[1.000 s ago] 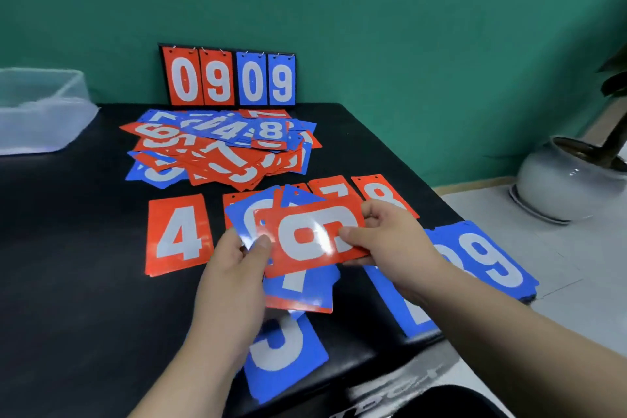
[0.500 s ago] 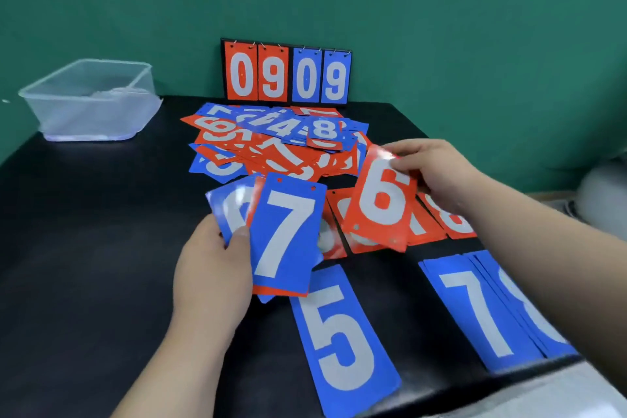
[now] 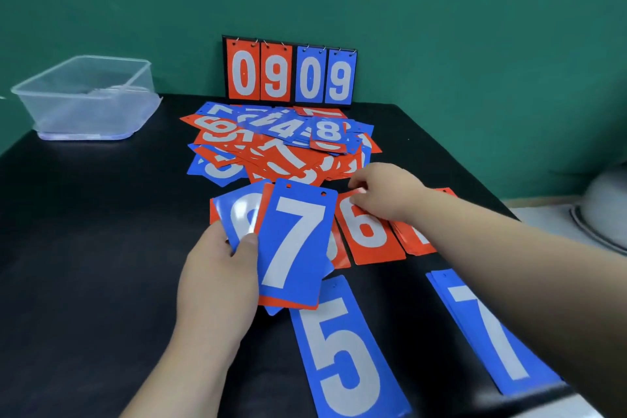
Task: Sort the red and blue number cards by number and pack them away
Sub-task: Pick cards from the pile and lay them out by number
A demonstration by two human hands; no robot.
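My left hand [image 3: 217,275] grips a fanned stack of cards with a blue 7 [image 3: 295,241] on top and a blue card behind it at the left. My right hand [image 3: 386,193] lies on the top end of a red 6 card [image 3: 368,231] that is flat on the black table, its fingertips touching the card. A loose heap of red and blue cards [image 3: 278,142] spreads behind the hands. A blue 5 [image 3: 342,349] and a stack topped by a blue 7 [image 3: 488,329] lie near the front edge.
A clear plastic box [image 3: 84,98] stands at the table's back left. A flip scoreboard [image 3: 290,73] showing 0909 leans on the green wall. More red cards [image 3: 412,237] lie under my right forearm. The black table [image 3: 84,248] ends close at the right.
My right hand carried the red 6 away from the stack in my left hand and laid it flat on the table. The blue 7 now tops the left-hand stack.
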